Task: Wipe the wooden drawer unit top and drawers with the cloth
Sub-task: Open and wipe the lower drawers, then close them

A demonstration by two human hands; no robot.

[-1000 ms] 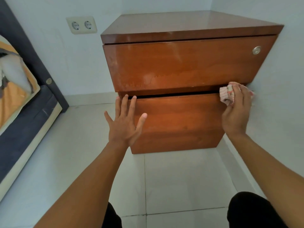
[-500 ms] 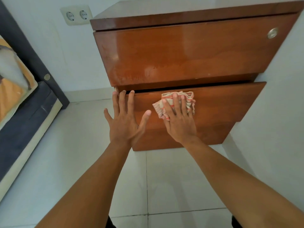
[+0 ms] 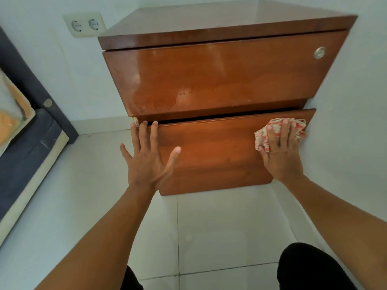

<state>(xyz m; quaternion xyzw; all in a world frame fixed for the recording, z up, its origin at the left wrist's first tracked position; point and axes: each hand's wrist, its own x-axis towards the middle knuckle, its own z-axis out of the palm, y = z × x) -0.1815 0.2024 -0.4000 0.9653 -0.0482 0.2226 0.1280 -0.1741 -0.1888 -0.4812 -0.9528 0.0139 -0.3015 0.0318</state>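
Nearly at wall, cloth under flat right fingers; left fingers wide at opposite drawer edge.

The drawer unit stands on the floor in a corner, with a wall at its right side. The socket is on the wall to its left, and what seems to be a bed lies further left. The upper drawer sits above the lower drawer. The left hand lies flat at the left end of the lower drawer's front. At the right end, the right hand lies flat on the cloth.

Glossy wooden drawer unit, woven cloth
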